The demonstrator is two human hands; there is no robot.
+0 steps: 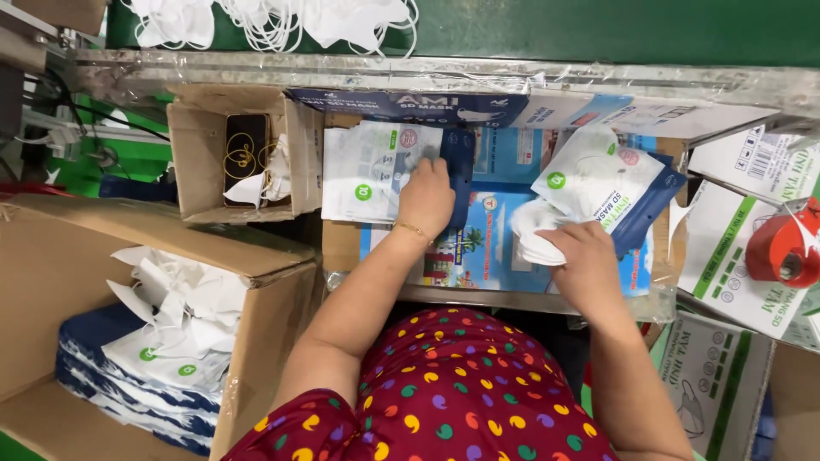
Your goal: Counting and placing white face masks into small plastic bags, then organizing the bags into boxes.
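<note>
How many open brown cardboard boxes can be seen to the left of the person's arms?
2. A small box at upper left holds a dark item; a large box at lower left holds stacked pouches. Others may be hidden.

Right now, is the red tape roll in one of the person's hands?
No, the red tape roll sits off at the right edge, while the right hand holds white masks and the left hand rests on a packet.

**A mask-packing workstation**

Cardboard boxes (128,282) of filled pouches crowd the left of the frame, loose white face masks (273,21) pile along the top edge, printed cartons (726,256) stack at right, beside a red tape dispenser (781,243).
</note>
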